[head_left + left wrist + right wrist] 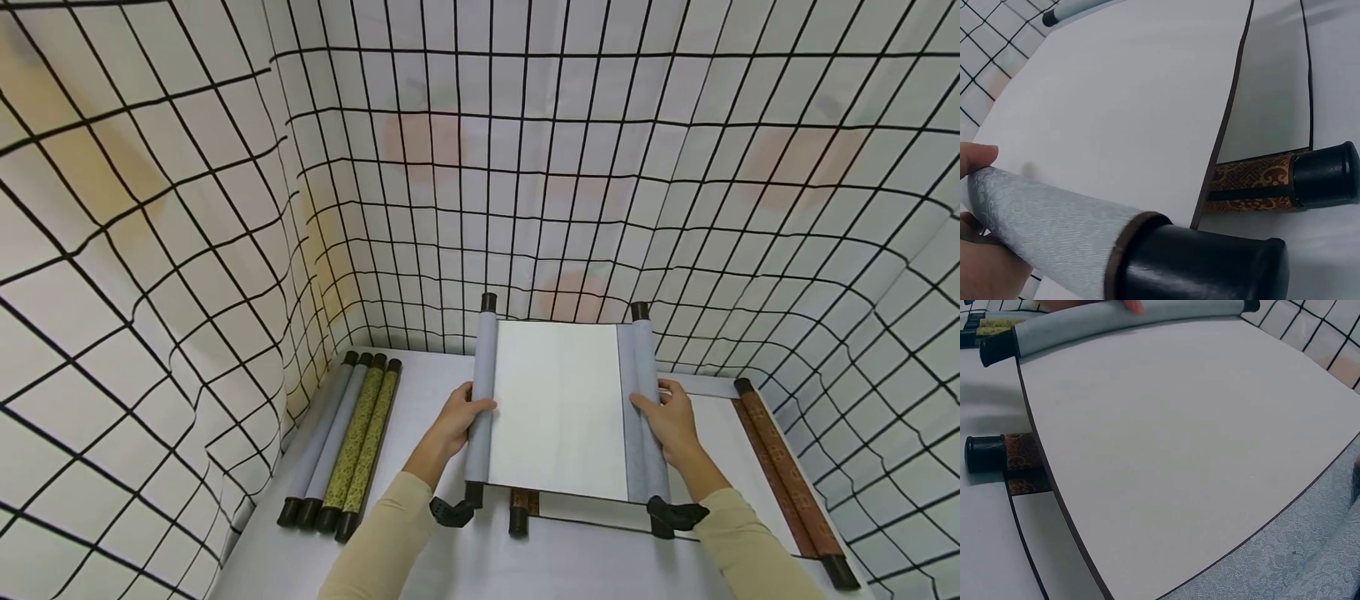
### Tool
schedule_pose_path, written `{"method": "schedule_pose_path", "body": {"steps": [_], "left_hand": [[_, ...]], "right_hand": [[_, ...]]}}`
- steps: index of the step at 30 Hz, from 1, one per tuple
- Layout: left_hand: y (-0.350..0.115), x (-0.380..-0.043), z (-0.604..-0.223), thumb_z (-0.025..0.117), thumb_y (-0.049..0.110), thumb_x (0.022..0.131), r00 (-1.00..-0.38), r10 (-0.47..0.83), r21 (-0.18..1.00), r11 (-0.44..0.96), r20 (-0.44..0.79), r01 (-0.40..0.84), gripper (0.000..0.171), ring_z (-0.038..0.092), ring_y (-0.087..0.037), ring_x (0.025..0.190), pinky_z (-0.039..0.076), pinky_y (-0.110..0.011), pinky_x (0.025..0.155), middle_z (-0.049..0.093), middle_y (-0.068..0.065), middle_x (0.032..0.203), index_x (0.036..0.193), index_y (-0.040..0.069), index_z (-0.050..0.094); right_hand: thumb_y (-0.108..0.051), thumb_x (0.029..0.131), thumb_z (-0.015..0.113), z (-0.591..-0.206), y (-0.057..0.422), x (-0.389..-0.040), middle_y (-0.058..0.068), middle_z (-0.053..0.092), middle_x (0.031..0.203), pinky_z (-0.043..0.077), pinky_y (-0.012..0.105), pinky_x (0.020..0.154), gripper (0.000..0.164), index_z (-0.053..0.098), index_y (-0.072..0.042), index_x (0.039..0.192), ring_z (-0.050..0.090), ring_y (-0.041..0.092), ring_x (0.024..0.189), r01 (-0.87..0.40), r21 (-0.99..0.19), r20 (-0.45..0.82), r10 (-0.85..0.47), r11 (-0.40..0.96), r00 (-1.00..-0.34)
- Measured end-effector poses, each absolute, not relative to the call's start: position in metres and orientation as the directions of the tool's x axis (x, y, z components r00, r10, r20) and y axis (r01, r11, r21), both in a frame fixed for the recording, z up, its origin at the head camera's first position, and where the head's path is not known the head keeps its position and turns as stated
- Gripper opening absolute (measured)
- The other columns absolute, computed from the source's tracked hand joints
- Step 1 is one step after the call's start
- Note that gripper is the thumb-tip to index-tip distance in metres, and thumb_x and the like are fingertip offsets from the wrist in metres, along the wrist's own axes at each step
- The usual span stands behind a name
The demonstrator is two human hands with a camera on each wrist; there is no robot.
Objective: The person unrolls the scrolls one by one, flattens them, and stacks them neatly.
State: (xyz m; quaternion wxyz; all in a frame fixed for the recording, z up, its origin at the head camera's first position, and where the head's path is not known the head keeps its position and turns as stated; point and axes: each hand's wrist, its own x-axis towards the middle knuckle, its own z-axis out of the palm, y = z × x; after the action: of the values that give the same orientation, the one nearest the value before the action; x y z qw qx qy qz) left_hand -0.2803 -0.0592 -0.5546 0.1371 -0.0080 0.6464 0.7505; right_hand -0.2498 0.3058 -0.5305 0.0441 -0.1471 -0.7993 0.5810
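A scroll with pale blue-grey brocade ends (642, 433) and a blank white sheet (558, 408) is held partly unrolled above the table. My left hand (455, 419) grips its left roll, thumb over the front, beside the white sheet. On the right roll, my right hand (670, 421) holds on with the thumb in front and fingers behind. Black knobs cap the roll ends, one large in the left wrist view (1204, 262). Under it lies a second scroll with red-brown patterned ends (791, 475), spread open on the table and partly hidden by the held one.
At the left of the white table (450, 575) several rolled scrolls lie side by side, grey-blue ones (337, 442) and yellow-green patterned ones (363, 442). A black wire grid (480, 192) backed by white cloth surrounds the table at the back and sides.
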Motion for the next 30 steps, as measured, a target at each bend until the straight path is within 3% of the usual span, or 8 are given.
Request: {"method": "schedule_pose_path", "body": {"steps": [17, 23, 30], "left_hand": [[-0.065, -0.283, -0.561, 0.062, 0.004, 0.09, -0.961, 0.178, 0.953, -0.181, -0.211, -0.243, 0.06, 0.053, -0.035, 0.113, 0.044, -0.047, 0.097, 0.053, -0.026, 0.133, 0.144, -0.013, 0.045], [-0.065, -0.282, -0.561, 0.075, 0.014, 0.092, -0.971, 0.115, 0.972, -0.076, -0.211, -0.221, 0.066, 0.054, -0.036, 0.117, 0.044, -0.049, 0.098, 0.052, -0.025, 0.135, 0.146, -0.009, 0.044], [-0.065, -0.282, -0.561, 0.083, 0.01, 0.087, -0.977, 0.055, 0.978, -0.024, -0.204, -0.205, 0.065, 0.058, -0.031, 0.1, 0.048, -0.04, 0.084, 0.056, -0.019, 0.115, 0.137, -0.001, 0.042]], "right_hand": [[-0.027, 0.101, 0.069, -0.532, 0.311, -0.247, 0.031, 0.049, 0.144, 0.047, 0.046, 0.082, 0.074, 0.03, 0.0, 0.157, 0.054, 0.042, 0.118, 0.185, -0.934, -0.085, 0.312, 0.306, -0.946], [-0.028, 0.1, 0.07, -0.533, 0.313, -0.248, 0.031, 0.049, 0.143, 0.047, 0.044, 0.081, 0.075, 0.03, 0.0, 0.157, 0.055, 0.042, 0.117, 0.189, -0.935, -0.091, 0.311, 0.302, -0.946], [-0.031, 0.099, 0.072, -0.534, 0.316, -0.248, 0.03, 0.048, 0.145, 0.047, 0.047, 0.083, 0.079, 0.03, -0.001, 0.158, 0.054, 0.043, 0.119, 0.197, -0.932, -0.101, 0.304, 0.306, -0.947]]}}
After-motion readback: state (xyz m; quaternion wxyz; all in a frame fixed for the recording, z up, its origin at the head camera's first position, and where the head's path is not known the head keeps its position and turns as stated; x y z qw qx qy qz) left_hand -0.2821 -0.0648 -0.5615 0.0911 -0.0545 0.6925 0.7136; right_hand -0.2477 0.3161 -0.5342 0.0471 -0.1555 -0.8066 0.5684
